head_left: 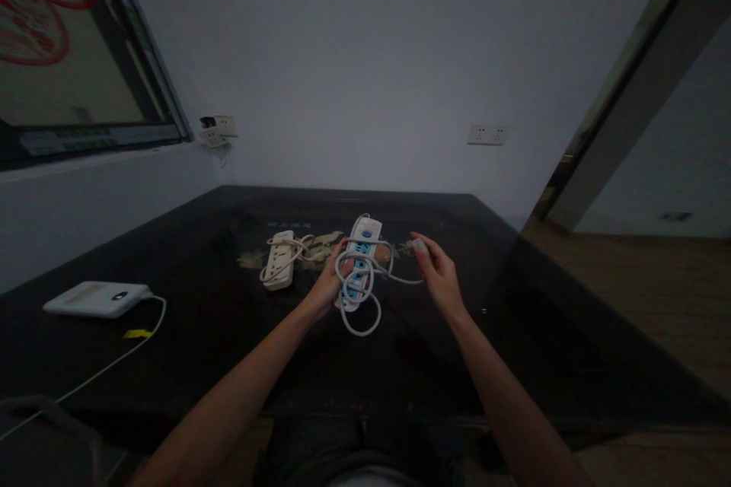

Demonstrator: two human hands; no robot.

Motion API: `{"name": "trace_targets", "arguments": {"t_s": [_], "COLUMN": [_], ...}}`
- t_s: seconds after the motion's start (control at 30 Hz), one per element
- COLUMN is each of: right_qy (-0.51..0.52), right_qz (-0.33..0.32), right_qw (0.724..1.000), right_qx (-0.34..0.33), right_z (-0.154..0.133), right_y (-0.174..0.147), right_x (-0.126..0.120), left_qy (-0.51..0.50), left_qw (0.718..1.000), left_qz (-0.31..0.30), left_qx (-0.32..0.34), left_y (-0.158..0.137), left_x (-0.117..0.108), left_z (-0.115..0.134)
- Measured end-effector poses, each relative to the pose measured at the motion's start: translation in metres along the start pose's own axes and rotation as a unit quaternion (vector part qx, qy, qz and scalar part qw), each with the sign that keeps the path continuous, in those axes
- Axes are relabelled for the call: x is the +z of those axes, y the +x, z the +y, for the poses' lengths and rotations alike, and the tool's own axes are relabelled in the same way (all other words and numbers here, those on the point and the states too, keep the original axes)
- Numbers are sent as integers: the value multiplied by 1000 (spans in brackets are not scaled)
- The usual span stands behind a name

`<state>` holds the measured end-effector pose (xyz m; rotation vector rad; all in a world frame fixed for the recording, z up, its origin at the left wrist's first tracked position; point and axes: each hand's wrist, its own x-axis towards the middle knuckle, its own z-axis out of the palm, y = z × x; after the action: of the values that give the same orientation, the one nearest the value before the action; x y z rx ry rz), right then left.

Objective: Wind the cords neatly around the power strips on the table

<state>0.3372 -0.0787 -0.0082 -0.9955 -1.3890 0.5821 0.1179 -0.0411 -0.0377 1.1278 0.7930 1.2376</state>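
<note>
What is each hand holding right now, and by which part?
The left hand grips the power strip by its long left side; the right fingers pinch the plug by its body.

The one camera is worn on the head and looks forward and down, across the table [217, 365] toward the wall [343, 91] behind it. It is rather near to the left hand [330, 279] and right hand [441, 275], in the middle; the view is wide, from the window [62, 84] at left to the floor [645, 274] at right.
</note>
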Motion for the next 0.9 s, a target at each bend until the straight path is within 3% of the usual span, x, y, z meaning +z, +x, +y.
{"name": "trace_targets", "arguments": {"t_s": [0.2, 0.37, 0.57, 0.9], "right_qy": [-15, -101, -230, -220], "right_qz": [-145, -227, -249, -287], "right_qw": [989, 969, 941, 932], "right_qx": [-16, -3, 7, 17], "right_z": [-3, 3, 10, 11], "right_y": [-15, -24, -31, -29], "right_x": [21, 30, 40, 37], "left_qy": [-7, -28, -66, -64], "left_qw": [1000, 999, 998, 997], "left_qz": [-7, 9, 14, 23], "left_qx": [1, -14, 0, 29], "left_y": [0, -1, -1, 1], "left_x": [-1, -3, -2, -5], "left_z": [1, 8, 11, 11]}}
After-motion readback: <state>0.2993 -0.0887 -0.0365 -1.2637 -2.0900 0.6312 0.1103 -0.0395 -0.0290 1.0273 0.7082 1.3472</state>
